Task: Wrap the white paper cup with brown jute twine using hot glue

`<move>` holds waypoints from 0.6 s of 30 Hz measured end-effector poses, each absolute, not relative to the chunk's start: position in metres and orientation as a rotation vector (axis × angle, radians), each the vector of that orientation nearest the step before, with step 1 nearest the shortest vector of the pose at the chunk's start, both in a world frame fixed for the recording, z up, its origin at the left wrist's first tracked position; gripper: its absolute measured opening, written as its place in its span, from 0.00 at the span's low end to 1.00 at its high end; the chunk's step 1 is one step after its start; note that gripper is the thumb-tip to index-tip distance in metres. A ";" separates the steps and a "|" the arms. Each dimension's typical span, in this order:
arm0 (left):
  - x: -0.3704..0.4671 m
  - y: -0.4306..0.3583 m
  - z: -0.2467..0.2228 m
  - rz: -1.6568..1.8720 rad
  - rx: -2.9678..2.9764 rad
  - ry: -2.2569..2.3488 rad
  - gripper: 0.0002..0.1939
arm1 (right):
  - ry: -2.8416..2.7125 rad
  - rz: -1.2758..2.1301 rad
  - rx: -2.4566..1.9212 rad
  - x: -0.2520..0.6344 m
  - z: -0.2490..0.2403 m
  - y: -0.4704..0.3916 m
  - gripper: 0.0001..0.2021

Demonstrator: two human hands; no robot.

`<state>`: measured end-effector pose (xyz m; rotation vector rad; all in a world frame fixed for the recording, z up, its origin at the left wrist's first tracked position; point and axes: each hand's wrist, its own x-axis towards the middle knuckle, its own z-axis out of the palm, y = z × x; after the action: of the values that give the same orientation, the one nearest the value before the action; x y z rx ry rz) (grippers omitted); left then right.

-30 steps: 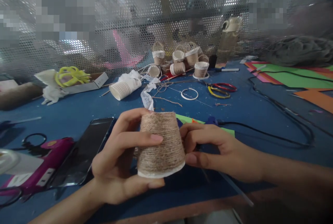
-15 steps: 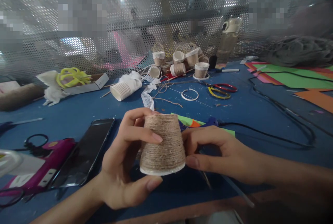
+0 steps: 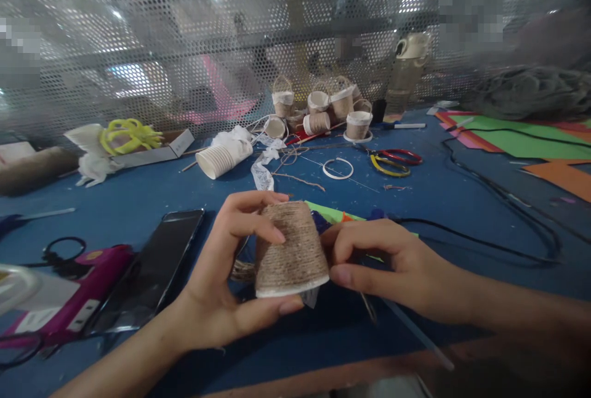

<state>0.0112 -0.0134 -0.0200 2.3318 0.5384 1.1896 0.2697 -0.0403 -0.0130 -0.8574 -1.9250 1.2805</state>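
A paper cup wrapped in jute twine (image 3: 292, 253) is upside down and slightly tilted, its white rim at the bottom. My left hand (image 3: 217, 284) grips it, with fingers over the base and side and the thumb under the rim. At the cup's right edge, the thumb and bent fingers of my right hand (image 3: 392, 268) close on its side near the rim; some fingertips are hidden behind it. A bit of sheer whitish material (image 3: 311, 297) shows below the rim. Behind the hands lie a green sheet (image 3: 318, 208) and a small orange piece (image 3: 346, 217).
At the back stand several twine-wrapped mini baskets (image 3: 357, 125). Scissors (image 3: 392, 162), a white ring (image 3: 337, 168), white paper cups (image 3: 215, 161) and lace (image 3: 263, 170) lie before them. A phone (image 3: 152, 268) and magenta device (image 3: 99, 287) are left; a black cable (image 3: 508, 198) runs right.
The cup has tilted, its rim rising a little on the left, and the left thumb has slid further right under it. Sheer material now shows below the rim. My right hand barely moved.
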 end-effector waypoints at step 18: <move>0.008 -0.016 -0.013 1.023 2.479 0.713 0.23 | -1.922 1.171 -0.939 0.270 -0.012 -0.038 0.10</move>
<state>0.0083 -0.0163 -0.0125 2.4788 0.7135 1.0231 0.2703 -0.0378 -0.0116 -0.9387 -1.9221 1.1706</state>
